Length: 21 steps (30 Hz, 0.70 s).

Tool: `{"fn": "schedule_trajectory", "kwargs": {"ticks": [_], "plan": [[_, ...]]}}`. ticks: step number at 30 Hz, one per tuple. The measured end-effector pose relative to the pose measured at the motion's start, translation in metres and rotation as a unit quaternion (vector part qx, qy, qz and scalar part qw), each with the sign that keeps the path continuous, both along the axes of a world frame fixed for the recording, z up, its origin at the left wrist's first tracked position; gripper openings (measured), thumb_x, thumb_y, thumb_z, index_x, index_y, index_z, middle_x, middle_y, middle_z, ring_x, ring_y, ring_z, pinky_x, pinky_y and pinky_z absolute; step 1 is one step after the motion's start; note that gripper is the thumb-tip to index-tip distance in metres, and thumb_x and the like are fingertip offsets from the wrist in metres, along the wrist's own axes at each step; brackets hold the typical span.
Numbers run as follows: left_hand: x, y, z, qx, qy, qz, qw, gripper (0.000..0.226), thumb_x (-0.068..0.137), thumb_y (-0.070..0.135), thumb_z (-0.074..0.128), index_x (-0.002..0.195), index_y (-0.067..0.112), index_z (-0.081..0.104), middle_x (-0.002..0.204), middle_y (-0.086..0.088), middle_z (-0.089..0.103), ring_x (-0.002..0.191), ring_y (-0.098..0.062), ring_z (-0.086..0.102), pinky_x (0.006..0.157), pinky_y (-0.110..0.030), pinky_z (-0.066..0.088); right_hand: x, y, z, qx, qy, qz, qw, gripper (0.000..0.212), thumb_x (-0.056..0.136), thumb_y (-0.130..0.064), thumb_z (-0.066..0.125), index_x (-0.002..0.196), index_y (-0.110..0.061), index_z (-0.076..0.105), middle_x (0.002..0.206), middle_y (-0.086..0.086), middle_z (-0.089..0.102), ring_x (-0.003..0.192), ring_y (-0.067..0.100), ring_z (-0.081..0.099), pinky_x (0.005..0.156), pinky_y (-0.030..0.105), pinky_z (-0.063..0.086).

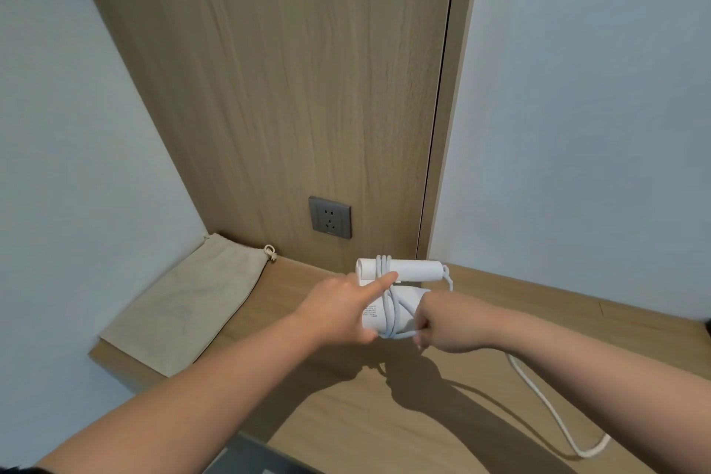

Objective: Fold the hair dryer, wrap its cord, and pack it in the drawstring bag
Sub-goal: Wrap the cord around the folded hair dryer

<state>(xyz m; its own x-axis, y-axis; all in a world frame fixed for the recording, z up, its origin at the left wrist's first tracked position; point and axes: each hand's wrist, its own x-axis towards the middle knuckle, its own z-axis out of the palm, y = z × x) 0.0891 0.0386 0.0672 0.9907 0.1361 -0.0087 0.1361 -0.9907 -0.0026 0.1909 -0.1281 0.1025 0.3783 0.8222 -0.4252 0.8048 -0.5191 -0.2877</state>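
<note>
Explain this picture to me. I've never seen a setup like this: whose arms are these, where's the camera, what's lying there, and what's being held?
There is no machine here. A person works with bare hands, and the single picture comes from a camera worn on their head, looking forward and down. The left hand holds a white folded dryer over a wooden counter, forefinger pressing the wound cord. The right hand pinches the cord mid-wrap, and the loose rest trails across the counter to the right. A beige bag lies flat at the left by the wall. A socket sits in the wooden panel behind.
</note>
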Motion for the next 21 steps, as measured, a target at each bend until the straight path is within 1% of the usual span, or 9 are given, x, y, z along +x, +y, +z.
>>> {"fn": "schedule_trajectory", "kwargs": {"ticks": [3,4,6,9,13,15,17,19,21], "plan": [[0.001,0.003,-0.004,0.044,-0.017,-0.028,0.999,0.084,0.079,0.04,0.056,0.149,0.04,0.01,0.099,-0.01,0.057,0.09,-0.03,0.055,0.069,-0.033,0.038,0.004,-0.001,0.011,0.008,-0.005,0.006,1.0,0.024,0.087,-0.026,0.057,0.082,-0.008,0.072,0.065,0.003,0.061,0.055,0.016,0.048,0.052,0.025,0.036],[0.001,0.004,-0.005,0.054,-0.023,-0.037,0.998,0.084,0.079,0.039,0.055,0.15,0.04,0.01,0.099,-0.01,0.057,0.089,-0.03,0.055,0.069,-0.033,0.037,0.006,-0.001,0.015,0.012,-0.011,0.01,1.0,0.024,0.087,-0.026,0.057,0.081,-0.009,0.072,0.063,0.002,0.057,0.054,0.015,0.046,0.051,0.025,0.035],[0.001,0.006,-0.006,0.06,-0.031,-0.053,0.996,0.084,0.079,0.038,0.055,0.15,0.04,0.01,0.098,-0.01,0.058,0.087,-0.029,0.054,0.069,-0.034,0.038,0.009,-0.001,0.023,0.025,-0.024,0.029,0.999,0.022,0.087,-0.025,0.057,0.082,-0.008,0.07,0.067,0.005,0.057,0.059,0.019,0.046,0.054,0.028,0.035],[-0.002,0.01,-0.006,0.054,-0.039,-0.076,0.995,0.084,0.077,0.037,0.058,0.15,0.037,0.017,0.093,-0.011,0.058,0.081,-0.031,0.054,0.065,-0.032,0.035,0.019,-0.002,0.032,0.066,-0.04,0.055,0.995,0.016,0.089,-0.022,0.056,0.084,-0.012,0.068,0.078,0.006,0.064,0.07,0.022,0.053,0.063,0.032,0.043],[-0.007,0.011,-0.004,0.027,-0.044,-0.099,0.994,0.088,0.074,0.038,0.064,0.149,0.034,0.019,0.084,-0.011,0.059,0.073,-0.03,0.054,0.06,-0.031,0.033,0.029,0.003,0.026,0.169,-0.107,0.046,0.979,0.015,0.089,-0.022,0.058,0.084,-0.012,0.068,0.082,0.005,0.07,0.076,0.022,0.059,0.067,0.033,0.047],[-0.007,0.01,-0.003,0.011,-0.044,-0.115,0.992,0.092,0.073,0.039,0.064,0.147,0.038,0.01,0.081,-0.009,0.058,0.071,-0.03,0.053,0.058,-0.032,0.038,0.035,0.007,0.017,0.222,-0.131,0.016,0.966,0.017,0.087,-0.025,0.062,0.081,-0.01,0.069,0.08,0.005,0.072,0.077,0.024,0.063,0.065,0.034,0.048],[-0.009,0.008,-0.002,-0.009,-0.046,-0.122,0.991,0.093,0.074,0.042,0.063,0.144,0.041,0.001,0.084,-0.01,0.058,0.073,-0.029,0.053,0.061,-0.035,0.044,0.045,0.009,0.01,0.253,-0.129,-0.047,0.958,0.026,0.079,-0.034,0.071,0.074,-0.009,0.068,0.072,0.005,0.07,0.069,0.022,0.061,0.06,0.033,0.045],[-0.012,0.007,-0.003,-0.03,-0.05,-0.115,0.992,0.095,0.075,0.044,0.062,0.143,0.043,-0.005,0.086,-0.009,0.058,0.075,-0.029,0.053,0.064,-0.037,0.047,0.052,0.01,0.008,0.257,-0.107,-0.112,0.954,0.036,0.069,-0.042,0.078,0.06,-0.012,0.06,0.058,0.003,0.06,0.057,0.017,0.049,0.053,0.032,0.038],[-0.014,0.005,-0.003,-0.044,-0.055,-0.116,0.991,0.098,0.075,0.045,0.061,0.143,0.046,-0.01,0.084,-0.009,0.057,0.075,-0.028,0.052,0.064,-0.038,0.047,0.05,0.013,0.008,0.257,-0.081,-0.139,0.953,0.045,0.064,-0.042,0.081,0.048,-0.019,0.046,0.049,-0.003,0.044,0.05,0.012,0.037,0.048,0.029,0.029]]}}
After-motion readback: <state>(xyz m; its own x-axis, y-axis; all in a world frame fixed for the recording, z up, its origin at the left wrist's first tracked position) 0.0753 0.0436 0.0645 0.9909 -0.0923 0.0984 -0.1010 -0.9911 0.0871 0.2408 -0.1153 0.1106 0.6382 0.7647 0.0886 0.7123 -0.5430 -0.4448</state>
